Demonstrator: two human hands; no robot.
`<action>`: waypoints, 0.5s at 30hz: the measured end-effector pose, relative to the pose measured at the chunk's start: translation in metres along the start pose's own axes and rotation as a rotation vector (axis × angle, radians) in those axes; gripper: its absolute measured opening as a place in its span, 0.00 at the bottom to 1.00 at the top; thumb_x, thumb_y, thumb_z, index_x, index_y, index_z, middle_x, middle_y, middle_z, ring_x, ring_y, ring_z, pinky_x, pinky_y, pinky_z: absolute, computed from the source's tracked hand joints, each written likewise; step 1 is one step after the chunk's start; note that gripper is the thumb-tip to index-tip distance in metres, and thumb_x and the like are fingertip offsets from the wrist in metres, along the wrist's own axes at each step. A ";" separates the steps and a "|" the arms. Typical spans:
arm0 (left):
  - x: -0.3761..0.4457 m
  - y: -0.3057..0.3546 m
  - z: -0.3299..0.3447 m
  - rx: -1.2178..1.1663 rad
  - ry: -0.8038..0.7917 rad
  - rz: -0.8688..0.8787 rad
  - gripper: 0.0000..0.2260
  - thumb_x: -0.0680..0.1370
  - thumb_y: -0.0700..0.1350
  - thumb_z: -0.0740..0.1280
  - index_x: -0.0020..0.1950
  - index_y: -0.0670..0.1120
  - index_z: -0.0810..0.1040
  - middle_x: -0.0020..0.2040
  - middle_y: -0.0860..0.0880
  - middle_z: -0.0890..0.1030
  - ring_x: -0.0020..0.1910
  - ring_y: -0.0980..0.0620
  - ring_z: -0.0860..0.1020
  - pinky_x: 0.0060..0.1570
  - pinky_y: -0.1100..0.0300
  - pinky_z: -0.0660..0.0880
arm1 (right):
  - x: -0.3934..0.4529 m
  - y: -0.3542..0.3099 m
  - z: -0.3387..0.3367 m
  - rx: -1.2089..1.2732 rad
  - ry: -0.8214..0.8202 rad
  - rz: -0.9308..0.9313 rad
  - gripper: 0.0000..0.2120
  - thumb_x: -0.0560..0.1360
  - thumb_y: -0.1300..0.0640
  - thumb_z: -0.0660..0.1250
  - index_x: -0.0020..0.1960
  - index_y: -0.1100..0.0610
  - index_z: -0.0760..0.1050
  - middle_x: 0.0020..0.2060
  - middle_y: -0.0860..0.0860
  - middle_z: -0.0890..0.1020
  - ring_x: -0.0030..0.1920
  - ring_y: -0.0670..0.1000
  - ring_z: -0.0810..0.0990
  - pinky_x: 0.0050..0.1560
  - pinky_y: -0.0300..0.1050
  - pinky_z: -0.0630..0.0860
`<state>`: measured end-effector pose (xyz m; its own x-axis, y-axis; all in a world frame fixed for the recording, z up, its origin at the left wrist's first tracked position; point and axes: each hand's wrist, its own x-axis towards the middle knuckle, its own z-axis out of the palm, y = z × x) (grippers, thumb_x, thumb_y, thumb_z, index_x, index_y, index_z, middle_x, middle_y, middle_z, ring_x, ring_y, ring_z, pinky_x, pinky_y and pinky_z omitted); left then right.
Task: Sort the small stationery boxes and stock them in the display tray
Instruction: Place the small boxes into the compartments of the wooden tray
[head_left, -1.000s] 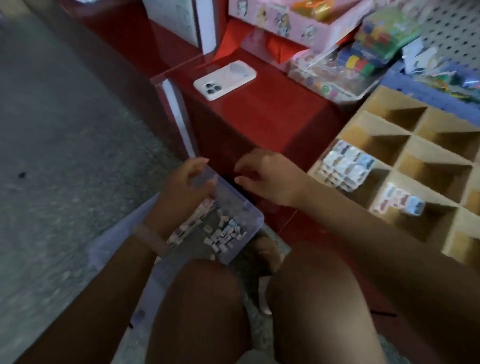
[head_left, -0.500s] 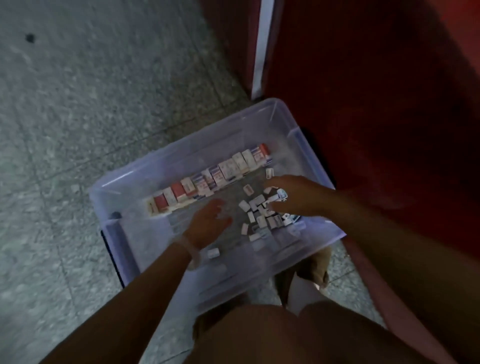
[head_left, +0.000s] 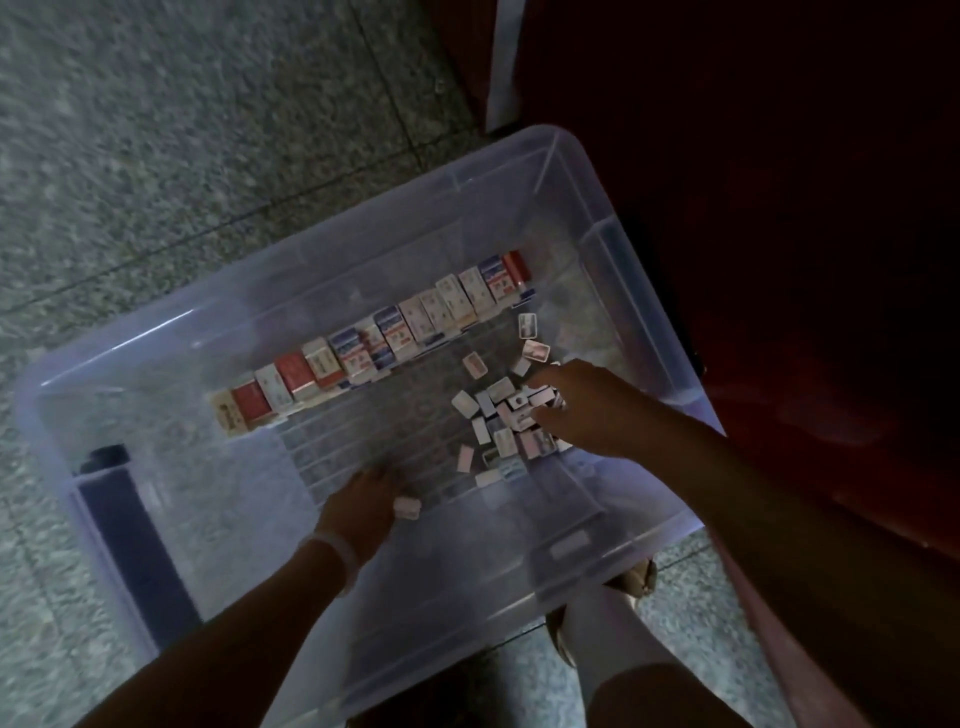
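Clear bin (head_left: 592, 171) on a speckled floor (head_left: 156, 156), hard against a dark red cabinet (head_left: 779, 208) on the right. Inside, along the far side of the bottom, a slanting row (head_left: 374, 345) of boxes packed edge to edge, red ones, white ones and blue-and-white ones, running from near left to far right. To the right of the row, a loose pile (head_left: 498, 415) of smaller boxes, jumbled, some flat and some on edge, a few strays (head_left: 529, 326) lying apart toward the far right corner.

Right hand (head_left: 582, 410) down in the pile, fingers curled among the small boxes, one pale box (head_left: 540, 399) at the fingertips; whether pinched or only touched, cannot tell. Left hand (head_left: 363, 501) low over the near part of the bottom, back up, fingers bent under and out of sight; a single small box (head_left: 407, 507) just beside its right edge, touching or not unclear, so grip cannot be told. Pale band (head_left: 332, 553) round the left wrist.

Dark handle (head_left: 124, 519) on the bin's near left end. Bare knees and one foot (head_left: 608, 613) below the bin's near edge.
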<state>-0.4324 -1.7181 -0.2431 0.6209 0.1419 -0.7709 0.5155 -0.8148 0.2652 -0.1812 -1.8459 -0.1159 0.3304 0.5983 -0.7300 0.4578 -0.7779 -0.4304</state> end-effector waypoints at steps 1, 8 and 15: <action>0.003 0.008 -0.003 -0.068 0.037 0.005 0.17 0.72 0.36 0.63 0.61 0.40 0.77 0.59 0.37 0.77 0.57 0.35 0.77 0.49 0.44 0.78 | 0.003 0.002 0.004 0.009 -0.012 0.002 0.18 0.77 0.56 0.63 0.65 0.57 0.70 0.61 0.57 0.75 0.59 0.58 0.75 0.56 0.47 0.72; 0.011 0.041 -0.008 -0.219 -0.001 0.060 0.18 0.78 0.41 0.62 0.69 0.44 0.68 0.69 0.44 0.68 0.64 0.46 0.71 0.58 0.63 0.65 | 0.007 0.013 0.021 0.125 -0.117 -0.059 0.31 0.69 0.55 0.73 0.69 0.54 0.66 0.64 0.51 0.72 0.61 0.51 0.73 0.60 0.47 0.73; 0.026 0.067 -0.012 0.047 -0.044 -0.007 0.21 0.81 0.46 0.57 0.73 0.44 0.62 0.69 0.43 0.68 0.65 0.44 0.71 0.58 0.55 0.69 | 0.007 0.015 0.023 0.163 -0.001 -0.033 0.25 0.73 0.55 0.69 0.68 0.54 0.68 0.61 0.53 0.75 0.59 0.53 0.76 0.57 0.46 0.73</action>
<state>-0.3743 -1.7618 -0.2385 0.5902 0.1230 -0.7978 0.4904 -0.8396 0.2334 -0.1908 -1.8577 -0.1401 0.3165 0.6237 -0.7147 0.3283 -0.7789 -0.5343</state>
